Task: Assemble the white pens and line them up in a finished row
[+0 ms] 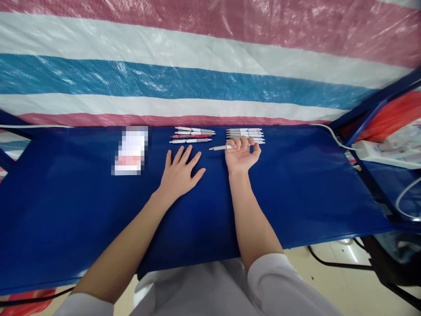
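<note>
My left hand (180, 172) lies flat on the blue table cloth (296, 188), palm down, fingers spread, holding nothing. My right hand (241, 154) is turned palm up with its fingers curled round a white pen (219, 148) whose tip sticks out to the left. Just beyond my left hand lies a row of several pens (193, 135), white and grey with one red. A second row of white pens (245, 133) lies right behind my right hand's fingertips.
A blurred white and pink card (130, 150) lies on the cloth to the left. A striped tarpaulin (197, 66) hangs behind the table. At the right, a white power strip (388, 153) and cables sit on a blue frame.
</note>
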{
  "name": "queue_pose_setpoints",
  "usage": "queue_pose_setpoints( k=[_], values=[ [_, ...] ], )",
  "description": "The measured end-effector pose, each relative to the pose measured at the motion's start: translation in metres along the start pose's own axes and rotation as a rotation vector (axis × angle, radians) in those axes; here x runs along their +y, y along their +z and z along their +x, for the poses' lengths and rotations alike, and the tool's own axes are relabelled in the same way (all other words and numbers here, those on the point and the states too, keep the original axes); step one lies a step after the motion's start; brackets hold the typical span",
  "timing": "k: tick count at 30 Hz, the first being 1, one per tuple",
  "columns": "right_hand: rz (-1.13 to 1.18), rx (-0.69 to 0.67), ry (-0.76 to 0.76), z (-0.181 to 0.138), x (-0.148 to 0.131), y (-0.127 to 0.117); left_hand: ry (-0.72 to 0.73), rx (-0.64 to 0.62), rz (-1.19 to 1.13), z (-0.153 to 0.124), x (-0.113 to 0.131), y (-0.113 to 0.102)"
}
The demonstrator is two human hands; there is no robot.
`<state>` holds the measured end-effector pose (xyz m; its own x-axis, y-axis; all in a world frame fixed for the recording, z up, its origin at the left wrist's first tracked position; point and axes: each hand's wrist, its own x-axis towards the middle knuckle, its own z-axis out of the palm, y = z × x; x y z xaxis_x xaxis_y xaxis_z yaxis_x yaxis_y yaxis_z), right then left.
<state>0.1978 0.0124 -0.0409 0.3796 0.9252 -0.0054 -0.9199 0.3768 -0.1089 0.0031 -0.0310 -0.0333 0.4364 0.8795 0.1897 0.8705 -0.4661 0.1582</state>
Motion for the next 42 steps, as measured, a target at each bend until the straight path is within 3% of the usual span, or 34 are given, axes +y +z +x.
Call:
queue_pose_setpoints(
  k=[6,12,16,21,28,32,34,37,40,42],
  values=[
    [0.017,0.010,0.001,-0.003,0.001,0.005,0.017,0.040,0.006,0.000,-0.001,0.001],
    [0.019,-0.017,0.017,-0.009,0.004,0.008,0.060,0.179,-0.004,0.011,0.004,-0.011],
    [-0.009,-0.024,0.045,-0.017,0.008,0.013,0.175,0.205,-0.061,0.026,0.018,-0.021],
    [-0.070,-0.018,0.059,-0.029,0.011,0.020,0.326,0.250,-0.082,0.035,0.025,-0.013],
    [-0.444,0.104,0.031,-0.028,0.012,0.028,0.393,0.419,-0.073,0.031,0.011,-0.012],
    [-0.920,0.131,-0.179,-0.023,-0.004,0.031,0.367,0.434,-0.070,0.028,0.002,-0.019],
    [-1.276,-0.051,-0.382,-0.026,-0.014,0.032,0.358,0.427,-0.060,0.027,-0.001,-0.020],
    [-1.798,-0.622,-0.568,-0.034,-0.024,0.031,0.345,0.412,-0.051,0.025,-0.004,-0.019],
    [-2.002,-1.091,-0.637,-0.039,-0.022,0.027,0.336,0.394,-0.052,0.023,-0.006,-0.017],
    [-2.049,-1.219,-0.666,-0.039,-0.017,0.023,0.337,0.381,-0.048,0.021,-0.007,-0.017]
  ],
)
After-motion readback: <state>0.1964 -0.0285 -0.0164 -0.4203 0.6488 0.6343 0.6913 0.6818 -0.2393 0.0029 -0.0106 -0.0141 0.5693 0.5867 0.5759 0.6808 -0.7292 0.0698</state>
